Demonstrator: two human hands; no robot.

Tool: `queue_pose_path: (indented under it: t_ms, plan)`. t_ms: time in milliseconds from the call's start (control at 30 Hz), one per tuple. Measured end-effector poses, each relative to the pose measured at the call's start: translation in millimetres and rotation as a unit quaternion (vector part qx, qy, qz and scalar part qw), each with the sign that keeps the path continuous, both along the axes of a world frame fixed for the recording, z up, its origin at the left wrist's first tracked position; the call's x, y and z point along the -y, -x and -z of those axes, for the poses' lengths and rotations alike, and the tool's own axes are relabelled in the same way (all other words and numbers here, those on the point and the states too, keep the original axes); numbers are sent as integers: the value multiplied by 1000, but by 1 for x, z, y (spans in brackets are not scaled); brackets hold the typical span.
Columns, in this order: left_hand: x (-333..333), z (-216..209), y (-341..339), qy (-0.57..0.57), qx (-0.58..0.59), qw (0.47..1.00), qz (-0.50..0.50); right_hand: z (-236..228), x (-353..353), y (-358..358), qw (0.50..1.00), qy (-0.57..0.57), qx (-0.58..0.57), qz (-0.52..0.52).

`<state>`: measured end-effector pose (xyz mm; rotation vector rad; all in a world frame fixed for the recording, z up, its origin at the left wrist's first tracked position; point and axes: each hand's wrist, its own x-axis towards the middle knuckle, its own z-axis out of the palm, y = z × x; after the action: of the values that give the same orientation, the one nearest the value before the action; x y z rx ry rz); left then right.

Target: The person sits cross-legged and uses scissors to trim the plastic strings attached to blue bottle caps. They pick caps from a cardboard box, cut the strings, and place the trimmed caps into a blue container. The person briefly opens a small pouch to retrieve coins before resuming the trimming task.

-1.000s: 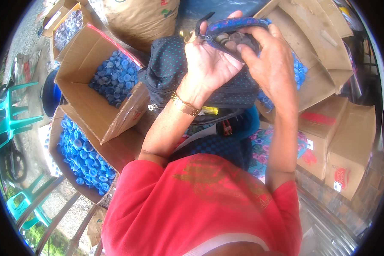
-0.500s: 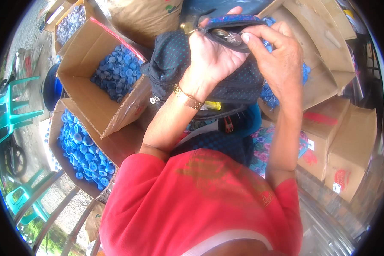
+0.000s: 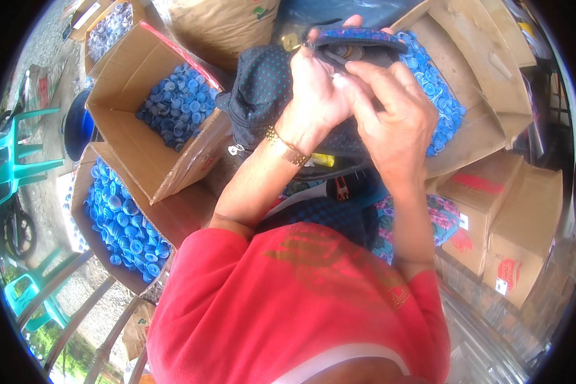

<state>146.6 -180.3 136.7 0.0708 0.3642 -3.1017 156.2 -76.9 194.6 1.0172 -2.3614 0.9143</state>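
My left hand, palm up with a gold bracelet at the wrist, holds an open dark coin purse with a blue and purple patterned edge. A few coins show inside its mouth. My right hand is closed, its fingers curled at the purse's near edge over my left palm. Whatever it pinches, if anything, is hidden. Below both hands lies a dark bag with teal dots. A yellow item shows by its near side.
Open cardboard boxes hold blue plastic caps at left, more caps above, and further caps at right. A large brown sack stands ahead. Closed cartons sit at right; green plastic chairs stand far left.
My right hand has moved left and down from the right side of the purse's mouth to my left palm. The purse's mouth looks narrower, and the coins show less.
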Motion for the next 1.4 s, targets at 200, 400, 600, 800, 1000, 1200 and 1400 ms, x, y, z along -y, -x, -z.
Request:
queue_pose_path:
  t_ms: [200,400,600,800,1000,1200,1400]
  plan:
    - [3,-2,-2,-90,-82,992,37,-13,-6,26,995,-10,102,15]
    - [4,-12,-7,52,-68,996,4,-17,0,32,982,-166,76,46]
    - [11,19,-8,18,-191,980,54,-14,5,32,969,-97,225,31]
    - [6,-1,-2,22,-127,991,20,-18,-16,40,867,187,458,-63]
    - [10,-3,-5,11,-66,997,29,-14,-23,32,853,173,487,-73]
    - [6,-1,0,30,15,999,10,-10,-7,1,900,183,395,-29]
    - [9,-1,-3,3,-36,999,8,13,-3,5,868,251,428,-23]
